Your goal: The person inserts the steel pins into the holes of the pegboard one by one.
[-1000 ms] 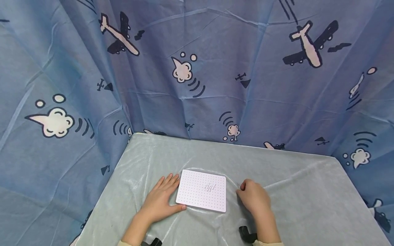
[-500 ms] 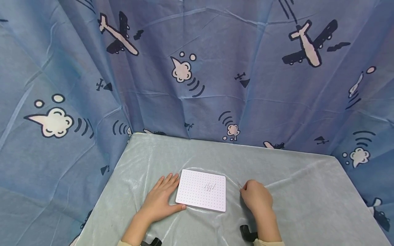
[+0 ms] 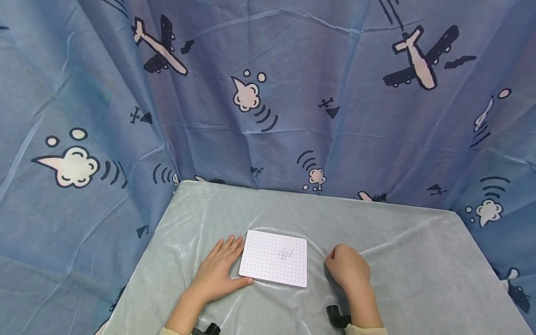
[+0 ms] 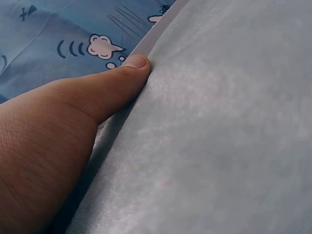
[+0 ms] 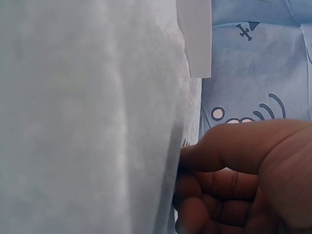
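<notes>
A white rectangular board (image 3: 268, 274) with a grid of small dots lies on the cloth in the head view. Several thin needle-like pins (image 3: 286, 254) lie loosely on its right half. My left hand (image 3: 217, 272) is spread flat at the board's left side, its thumb against the near left corner and fingertips at the left edge. To the right of the board, my right hand (image 3: 348, 267) pinches several thin pins (image 5: 185, 143) between thumb and curled fingers, their tips sticking out just past the thumb. The rest of these pins is hidden by the fingers.
Pale grey-green velvety cloth (image 3: 418, 270) covers the table, with some wrinkles. Behind and at both sides hangs a blue curtain (image 3: 293, 93) printed with planes and clouds. A black wrist-camera mount (image 3: 337, 317) sits by the right wrist, another (image 3: 207, 329) by the left.
My right hand has shifted slightly right, away from the board, its fingers closing more; the pin tips now point up and left. The left hand and board have stayed put.
</notes>
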